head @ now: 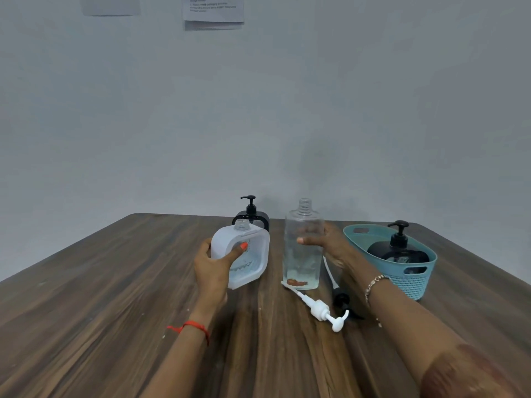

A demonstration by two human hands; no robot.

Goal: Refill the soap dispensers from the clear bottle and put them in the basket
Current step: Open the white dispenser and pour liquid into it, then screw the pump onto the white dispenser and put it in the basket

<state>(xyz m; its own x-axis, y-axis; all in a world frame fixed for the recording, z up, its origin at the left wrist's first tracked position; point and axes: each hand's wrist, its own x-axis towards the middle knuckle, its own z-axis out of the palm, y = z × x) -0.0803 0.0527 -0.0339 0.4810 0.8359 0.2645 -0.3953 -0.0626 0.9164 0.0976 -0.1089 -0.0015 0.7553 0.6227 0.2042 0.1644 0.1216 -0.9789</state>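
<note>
My left hand [214,267] grips a white square soap dispenser [249,255] with its pump off and its neck open, tilted slightly with its base on the table. My right hand [330,245] holds the tall clear bottle [303,248], which stands upright, uncapped, with a little liquid at the bottom. A white pump [321,308] lies on the table in front of the bottle, and a black pump [342,300] lies beside it. A black dispenser [253,216] stands behind the white one. Another black dispenser [398,248] sits in the teal basket [413,278].
The wooden table [115,297] stretches wide to the left and front. The basket stands at the right near the far edge. A grey wall with pinned papers [214,11] rises behind the table.
</note>
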